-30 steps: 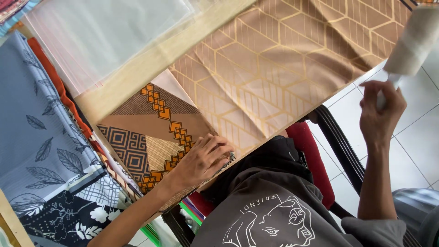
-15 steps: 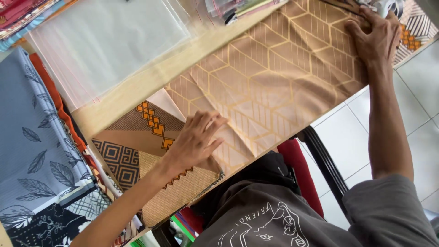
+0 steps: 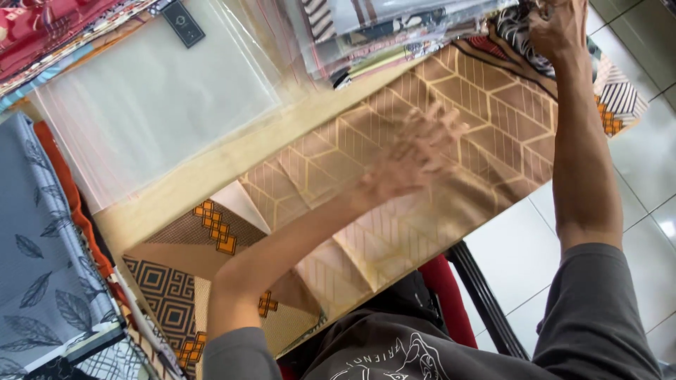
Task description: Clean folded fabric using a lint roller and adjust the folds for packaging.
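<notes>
A long folded tan cloth with gold line patterns lies across a wooden table. Its near-left end shows brown and orange key-pattern borders. My left hand is blurred and lies flat on the middle of the cloth, fingers spread. My right hand reaches to the far right end of the cloth, fingers curled at its edge beside black-and-white striped fabric; whether it grips the cloth is not plain.
Clear plastic bags lie on the table's far side, with a small black tag on top. Stacked folded fabrics sit behind. Grey leaf-print cloth lies left. A red chair and white floor tiles lie below.
My left hand has slid rightward along the cloth from the patterned end to its middle. My right hand dropped from holding a white thing in the air to the cloth's far end.
</notes>
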